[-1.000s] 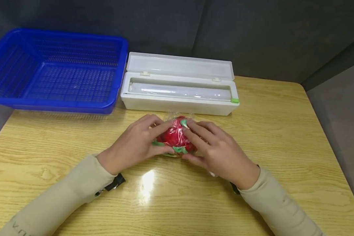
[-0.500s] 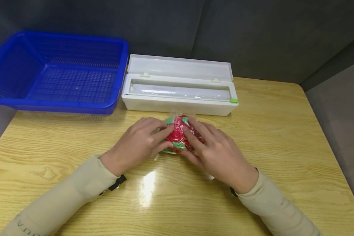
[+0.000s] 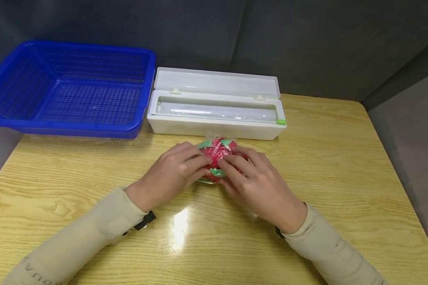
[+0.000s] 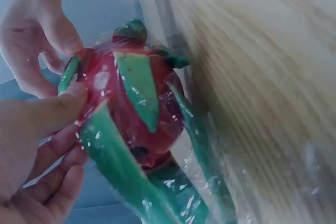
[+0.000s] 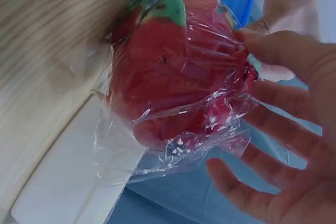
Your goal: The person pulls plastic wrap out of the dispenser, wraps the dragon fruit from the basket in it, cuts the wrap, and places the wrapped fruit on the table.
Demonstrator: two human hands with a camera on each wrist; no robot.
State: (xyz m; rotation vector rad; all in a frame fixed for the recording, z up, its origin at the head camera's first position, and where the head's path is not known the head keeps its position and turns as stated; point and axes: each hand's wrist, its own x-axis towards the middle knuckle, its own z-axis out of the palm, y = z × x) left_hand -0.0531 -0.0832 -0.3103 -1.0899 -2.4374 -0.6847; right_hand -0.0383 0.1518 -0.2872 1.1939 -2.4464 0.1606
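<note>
A red dragon fruit (image 3: 214,152) with green scales, wrapped in clear cling film (image 5: 157,166), rests on the wooden table just in front of the white box. My left hand (image 3: 171,168) holds its left side, thumb and fingertips on the film in the left wrist view. From the right, my right hand (image 3: 258,182) grips the wrapped fruit with bent fingers, its tips almost meeting the left ones on top. In the right wrist view, loose crinkled film sticks out past the fruit, and the right thumb presses near the gathered part. Both hands hide parts of the fruit.
A white cling film box (image 3: 215,128) with its lid raised stands behind the fruit, a film roll (image 3: 217,111) inside. Left of it is a blue plastic basket (image 3: 82,128). A dark partition (image 3: 306,51) rises behind the wooden table (image 3: 342,178).
Both hands keep hold of the wrapped fruit while their fingers shift over its top. The right fingers bend more, and more of the fruit's far side shows between the hands.
</note>
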